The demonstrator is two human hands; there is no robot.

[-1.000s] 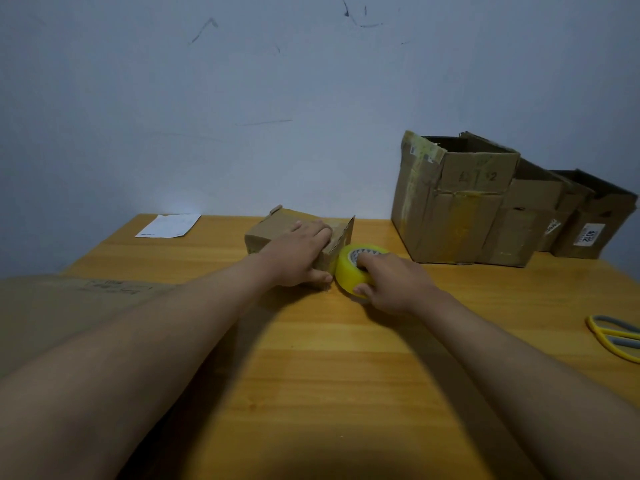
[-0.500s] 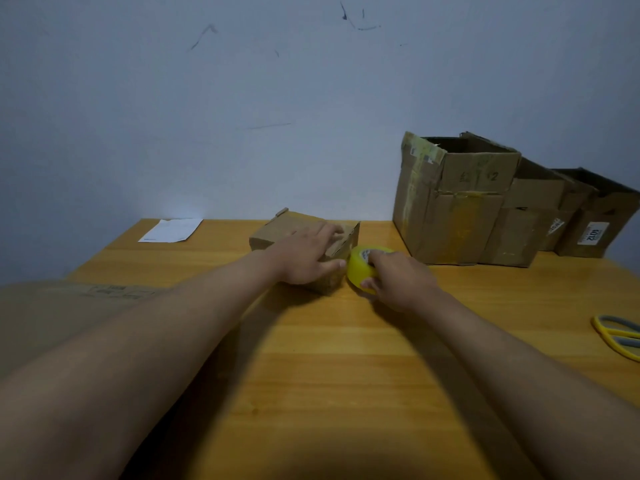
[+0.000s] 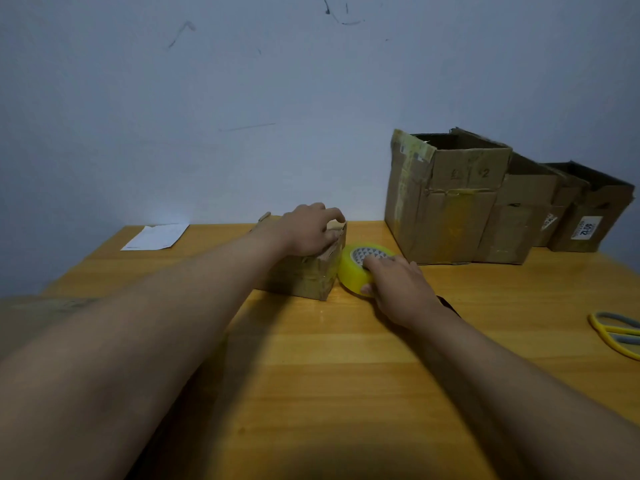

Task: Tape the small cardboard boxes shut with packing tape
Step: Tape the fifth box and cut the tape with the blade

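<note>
A small cardboard box (image 3: 304, 277) sits on the wooden table (image 3: 346, 358) near its far middle. My left hand (image 3: 306, 228) rests on top of the box, fingers spread over its flaps and curled toward the far right corner. A yellow roll of packing tape (image 3: 353, 271) stands tilted against the box's right side. My right hand (image 3: 398, 285) grips the roll, fingers over its patterned core and thumb under its rim. Whether a strip runs from the roll to the box cannot be made out.
Three larger open cardboard boxes (image 3: 446, 199) stand in a row at the back right against the wall. Yellow-handled scissors (image 3: 616, 332) lie at the right edge. A white paper (image 3: 156, 236) lies at the back left. A flat cardboard sheet (image 3: 38, 317) covers the left side.
The small box has turned and slid slightly toward me. My left hand shifted further onto its top. The tape roll stays pressed against the box's right side in my right hand.
</note>
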